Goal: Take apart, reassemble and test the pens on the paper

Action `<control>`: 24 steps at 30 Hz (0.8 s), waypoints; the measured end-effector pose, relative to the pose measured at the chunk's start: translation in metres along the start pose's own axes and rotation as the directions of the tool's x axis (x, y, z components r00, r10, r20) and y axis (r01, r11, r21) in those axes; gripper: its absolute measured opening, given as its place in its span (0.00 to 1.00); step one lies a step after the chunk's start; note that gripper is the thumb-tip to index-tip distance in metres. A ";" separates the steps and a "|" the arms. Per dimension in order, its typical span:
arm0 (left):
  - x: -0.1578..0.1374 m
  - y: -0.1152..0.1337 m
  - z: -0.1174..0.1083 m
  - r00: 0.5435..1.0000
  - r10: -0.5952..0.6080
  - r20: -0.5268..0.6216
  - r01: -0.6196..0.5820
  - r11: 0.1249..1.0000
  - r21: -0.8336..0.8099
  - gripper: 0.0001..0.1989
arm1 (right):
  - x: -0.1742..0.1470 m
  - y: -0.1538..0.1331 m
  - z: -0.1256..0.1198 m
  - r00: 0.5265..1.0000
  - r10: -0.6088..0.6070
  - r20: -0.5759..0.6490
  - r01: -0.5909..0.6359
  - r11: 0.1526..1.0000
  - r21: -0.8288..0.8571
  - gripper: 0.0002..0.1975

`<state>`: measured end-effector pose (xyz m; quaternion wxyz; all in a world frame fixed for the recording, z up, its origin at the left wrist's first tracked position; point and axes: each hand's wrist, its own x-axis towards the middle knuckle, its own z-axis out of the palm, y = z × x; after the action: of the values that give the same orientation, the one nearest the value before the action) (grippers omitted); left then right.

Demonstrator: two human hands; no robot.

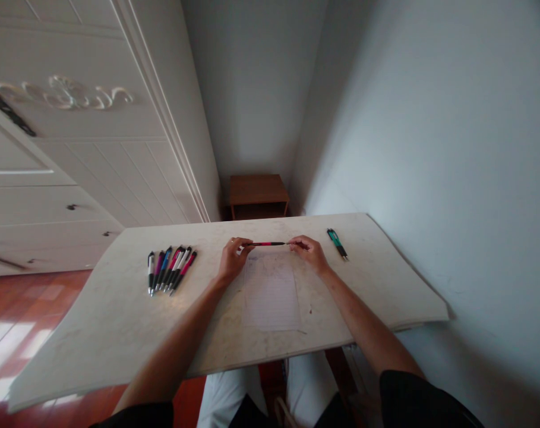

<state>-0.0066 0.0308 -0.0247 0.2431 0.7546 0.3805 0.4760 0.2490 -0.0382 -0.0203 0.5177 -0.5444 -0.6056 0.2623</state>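
A red and black pen (270, 244) lies level between my two hands, just past the top edge of a lined sheet of paper (272, 297). The fingers of my left hand (234, 257) pinch its left end. At the opposite end, my right hand (310, 252) has its fingertips closed on the pen's tip. To the left, several pens (170, 270) in white, purple, blue and red with black grips lie side by side in a slanted group. Right of my right hand rest green and black pens (337, 244), close together; their exact number is hard to tell.
The pale table (376, 285) has its right side close to a grey wall (452, 148). Behind it stands a low brown wooden stand (258, 189). A white cabinet (95, 71) with carved trim rises at the left, above a reddish wooden floor (24, 315).
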 end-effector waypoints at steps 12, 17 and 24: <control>-0.001 0.001 -0.001 0.999 0.020 0.026 -0.020 1.000 0.003 0.04 | -0.002 0.003 0.005 0.998 0.060 -0.030 -0.060 0.998 0.023 0.12; -0.001 0.003 -0.002 0.999 0.026 0.040 -0.027 1.000 0.006 0.04 | -0.003 0.003 0.006 0.993 0.112 -0.032 -0.111 0.993 0.046 0.14; -0.002 0.005 -0.001 0.999 0.031 0.037 -0.031 1.000 0.004 0.04 | -0.004 0.003 0.007 0.993 0.119 -0.023 -0.117 0.991 0.059 0.15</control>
<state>-0.0063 0.0265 -0.0212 0.2408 0.7697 0.3654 0.4648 0.2436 -0.0395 -0.0261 0.5246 -0.5676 -0.5578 0.3026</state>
